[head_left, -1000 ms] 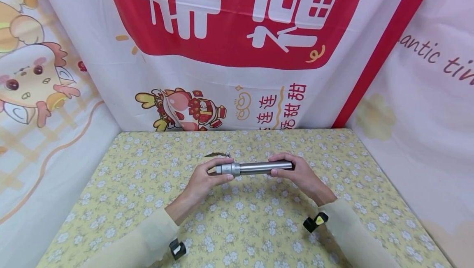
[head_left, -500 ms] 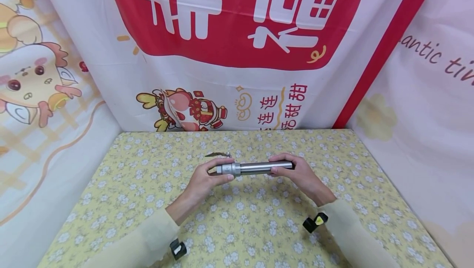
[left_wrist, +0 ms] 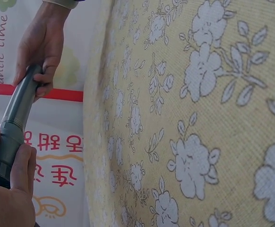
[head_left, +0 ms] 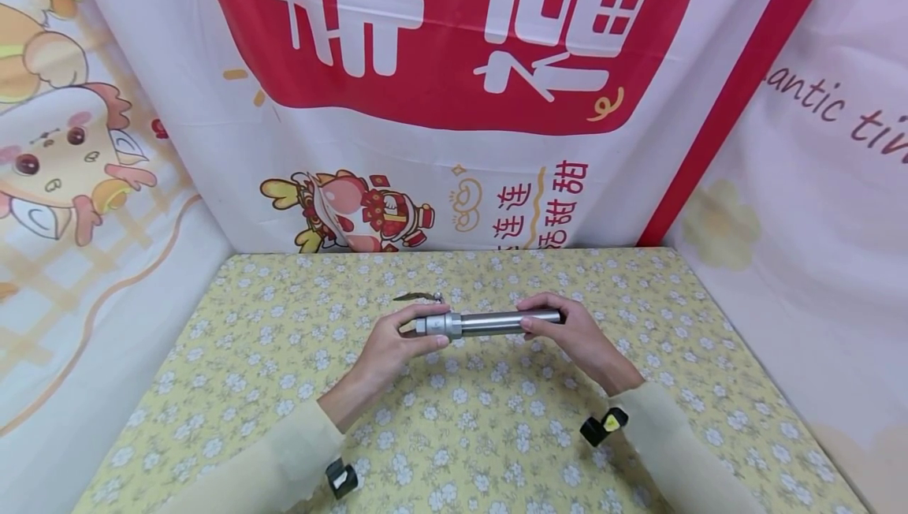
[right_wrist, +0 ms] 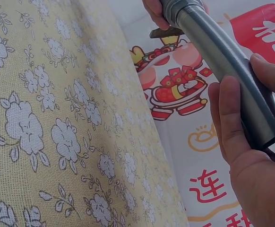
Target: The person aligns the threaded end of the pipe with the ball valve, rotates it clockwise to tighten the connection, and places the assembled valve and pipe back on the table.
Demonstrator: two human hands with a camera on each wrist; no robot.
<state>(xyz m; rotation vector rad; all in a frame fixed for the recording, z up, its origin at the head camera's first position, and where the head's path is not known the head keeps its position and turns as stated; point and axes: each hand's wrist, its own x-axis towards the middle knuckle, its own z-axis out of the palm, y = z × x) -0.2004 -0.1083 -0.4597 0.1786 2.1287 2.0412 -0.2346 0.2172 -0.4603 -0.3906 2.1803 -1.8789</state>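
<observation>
A bare steel pipe [head_left: 496, 322] is joined at its left end to a silvery ball valve [head_left: 434, 325] with a hexagonal collar. The valve's thin dark lever [head_left: 414, 296] sticks out on the far side, pointing left. My left hand [head_left: 388, 340] grips the valve body, thumb on the near side and fingers on the far side. Around the pipe's right end, my right hand [head_left: 578, 337] curls its thumb and fingers. In the right wrist view, the pipe's open end [right_wrist: 272, 139] shows beside my right palm, and threads [right_wrist: 189, 12] show where pipe meets valve.
A yellow flowered cloth [head_left: 454, 419] covers the table beneath my hands. Printed fabric hangs behind [head_left: 440, 120] and on both sides. Each cream sleeve has a small black device near the cuff, such as the right device [head_left: 603, 426].
My right fingers have shifted very slightly along the pipe. The valve, pipe and left hand stay in nearly the same place.
</observation>
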